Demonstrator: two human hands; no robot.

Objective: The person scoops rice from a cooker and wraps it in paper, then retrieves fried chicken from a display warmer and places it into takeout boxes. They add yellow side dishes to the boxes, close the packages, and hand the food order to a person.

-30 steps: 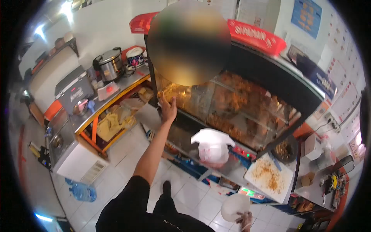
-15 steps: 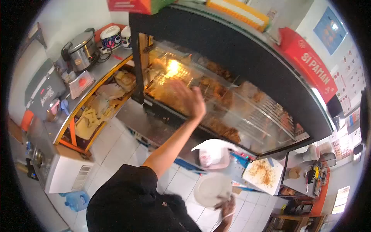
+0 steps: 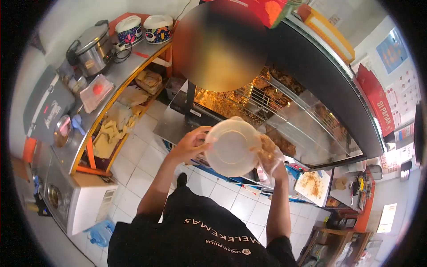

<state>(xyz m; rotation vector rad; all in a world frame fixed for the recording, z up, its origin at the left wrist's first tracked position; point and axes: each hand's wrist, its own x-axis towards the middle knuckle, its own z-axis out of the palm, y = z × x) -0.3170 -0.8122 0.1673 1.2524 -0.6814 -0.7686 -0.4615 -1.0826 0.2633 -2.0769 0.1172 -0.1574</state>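
Observation:
A round, translucent plastic container (image 3: 232,146) is held up before my chest, in front of the glass display cabinet (image 3: 284,102). My left hand (image 3: 192,144) grips its left rim with thumb and fingers. On the opposite side my right hand (image 3: 268,153), inside a clear plastic glove with brown crumbs on it, holds the other rim. Fried food pieces (image 3: 281,139) lie on racks and on the cabinet floor behind the glass. A blurred round patch hides the cabinet's upper left part.
Left, a metal counter (image 3: 116,75) bears a steel cooker (image 3: 92,50) and patterned pots (image 3: 158,30). A crumb-covered white board (image 3: 313,186) lies at the right. A blue water jug (image 3: 101,233) stands on the floor.
My left hand has come down from the cabinet front to the container's rim. My right hand has raised the container from low right to the middle, so both hands now hold it.

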